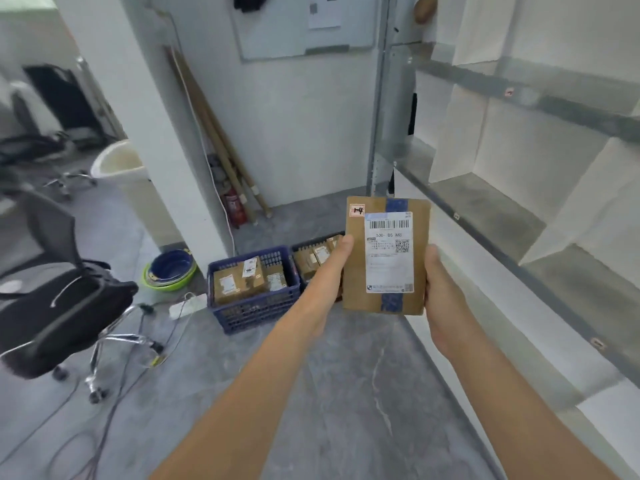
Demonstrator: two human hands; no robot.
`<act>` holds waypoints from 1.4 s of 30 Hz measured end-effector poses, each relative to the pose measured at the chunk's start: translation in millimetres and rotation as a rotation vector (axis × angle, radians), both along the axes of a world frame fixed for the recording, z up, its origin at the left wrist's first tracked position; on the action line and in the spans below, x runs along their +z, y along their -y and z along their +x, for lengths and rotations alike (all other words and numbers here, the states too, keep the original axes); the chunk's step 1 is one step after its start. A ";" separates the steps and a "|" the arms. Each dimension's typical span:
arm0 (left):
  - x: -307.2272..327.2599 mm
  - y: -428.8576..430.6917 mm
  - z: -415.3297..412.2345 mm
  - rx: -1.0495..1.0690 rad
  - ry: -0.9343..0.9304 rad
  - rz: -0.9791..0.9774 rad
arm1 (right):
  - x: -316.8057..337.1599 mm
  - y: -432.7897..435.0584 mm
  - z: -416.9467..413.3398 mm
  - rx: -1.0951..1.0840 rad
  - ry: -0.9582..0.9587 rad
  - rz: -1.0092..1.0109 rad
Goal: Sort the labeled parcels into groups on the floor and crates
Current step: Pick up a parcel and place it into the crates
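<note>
1. Storeroom with a grey floor [346, 393] and white shelving [519, 202] on the right.
2. The left hand [337, 258] and right hand [438, 285] clasp the cardboard parcel [384, 258] by its long edges. It is upright, label toward the camera.
3. Beyond, down-left and nearer the left hand, is a blue crate [256, 310] of parcels. The second crate [308, 244], half hidden, seems filled too.

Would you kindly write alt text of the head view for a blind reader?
Left hand and right hand hold a flat brown parcel upright by its side edges, white barcode label facing the camera. Beyond, two blue crates on the grey floor hold more parcels; shelving lines the right.
</note>
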State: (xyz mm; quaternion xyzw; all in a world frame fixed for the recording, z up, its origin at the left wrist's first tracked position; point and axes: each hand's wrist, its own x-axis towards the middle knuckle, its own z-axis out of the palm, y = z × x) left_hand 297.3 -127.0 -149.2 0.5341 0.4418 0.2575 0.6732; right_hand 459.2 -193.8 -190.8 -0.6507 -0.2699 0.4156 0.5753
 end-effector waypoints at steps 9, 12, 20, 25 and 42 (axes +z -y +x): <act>-34.7 -60.0 -7.5 0.254 -0.035 -0.068 | -33.8 -92.5 -1.4 0.225 -0.062 -0.134; -48.4 -85.9 -13.1 0.303 -0.039 -0.100 | -39.4 -123.0 -8.0 0.265 -0.073 -0.167; -91.9 -198.3 -45.8 0.451 -0.066 -0.207 | -74.8 -231.4 -42.0 0.288 -0.103 -0.248; -131.5 -289.6 -76.3 0.434 -0.086 -0.268 | -109.3 -317.6 -71.0 0.269 -0.088 -0.293; -226.9 -512.1 -97.0 0.435 -0.179 -0.489 | -195.3 -551.6 -86.8 0.314 -0.125 -0.519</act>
